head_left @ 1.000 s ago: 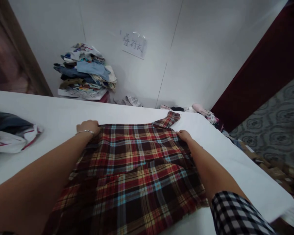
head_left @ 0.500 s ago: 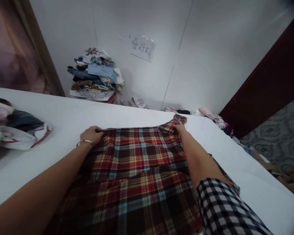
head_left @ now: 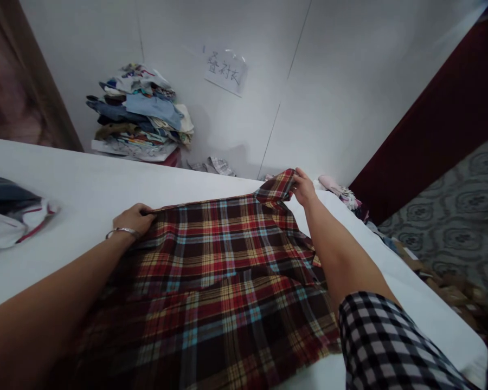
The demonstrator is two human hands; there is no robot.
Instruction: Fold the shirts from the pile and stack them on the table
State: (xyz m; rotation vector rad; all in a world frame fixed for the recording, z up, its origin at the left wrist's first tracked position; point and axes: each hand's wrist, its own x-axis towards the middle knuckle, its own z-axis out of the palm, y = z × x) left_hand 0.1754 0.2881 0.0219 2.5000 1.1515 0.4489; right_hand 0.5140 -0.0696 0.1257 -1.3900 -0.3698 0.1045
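Right hand (head_left: pixel 303 187) lifts its pinch of red-brown plaid cloth shirt (head_left: pixel 223 238) near the far edge of the white surface (head_left: pixel 85 179); left hand (head_left: pixel 133 219) pinches too. Looks spread, still wrinkly.

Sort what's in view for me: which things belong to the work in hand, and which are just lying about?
In use:
- plaid shirt
- left hand, gripping its far left corner
- right hand, holding a flap
- white table, beneath

Lying about:
- clothes pile, at back
- bunched garment, at left
- pink cloth, beyond
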